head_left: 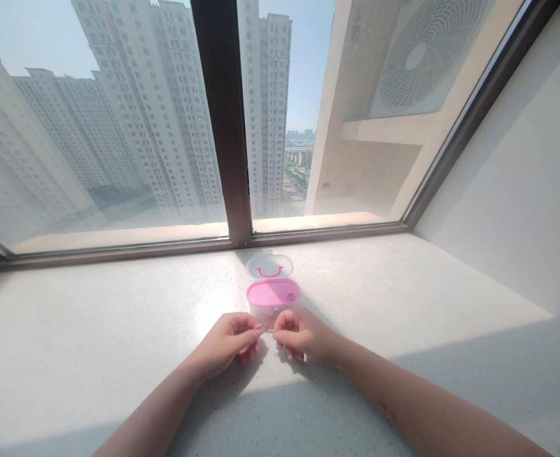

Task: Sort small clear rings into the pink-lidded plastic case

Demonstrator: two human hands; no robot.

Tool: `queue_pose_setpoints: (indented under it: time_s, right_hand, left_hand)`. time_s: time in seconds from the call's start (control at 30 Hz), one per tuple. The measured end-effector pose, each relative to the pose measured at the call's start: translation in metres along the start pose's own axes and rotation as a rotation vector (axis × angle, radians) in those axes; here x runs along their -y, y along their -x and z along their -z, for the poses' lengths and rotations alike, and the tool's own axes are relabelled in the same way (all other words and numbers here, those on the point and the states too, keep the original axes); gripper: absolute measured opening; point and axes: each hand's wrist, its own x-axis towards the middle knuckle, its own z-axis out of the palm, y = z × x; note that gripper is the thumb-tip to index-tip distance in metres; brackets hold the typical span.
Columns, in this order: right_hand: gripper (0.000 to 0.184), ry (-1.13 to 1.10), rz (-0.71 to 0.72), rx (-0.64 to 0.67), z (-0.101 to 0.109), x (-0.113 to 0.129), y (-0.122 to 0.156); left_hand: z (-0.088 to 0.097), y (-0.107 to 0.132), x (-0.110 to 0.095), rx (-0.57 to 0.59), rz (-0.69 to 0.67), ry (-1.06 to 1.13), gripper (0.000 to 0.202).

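Observation:
My left hand (236, 336) is closed in a pinch on a small pale ring (259, 327). Opposite it, a short gap away, my right hand (296, 333) pinches another small pale loop (271, 332). Both loops are too small to name more exactly. Just beyond my fingers stands an oval plastic box (260, 309) with its lid (269, 266) swung open away from me. The lid is clear and has a pink handle. A pink tray (267, 292) fills the box's top, and a small dark round thing or mark (290, 296) shows at its right side.
The box stands on a pale speckled windowsill (118, 330), partly in sun and partly in shadow. Behind it runs a dark window frame (222, 127), with tall buildings outside. A white wall (522, 190) borders the sill on the right.

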Motion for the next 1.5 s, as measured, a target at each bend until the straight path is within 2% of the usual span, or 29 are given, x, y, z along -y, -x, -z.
queue_pose_setpoints:
  time_s: [0.27,1.5]
  right_hand:
    - [0.010,-0.009,0.014,0.002,0.0009,-0.0056,-0.0020]
    - [0.013,-0.005,0.002,0.022,0.0029,-0.0049,-0.0016]
  left_hand:
    - [-0.0002,-0.0010,0.0018,-0.017,0.012,-0.019,0.031]
    - [0.0010,-0.0005,0.0014,0.001,0.003,-0.012,0.027]
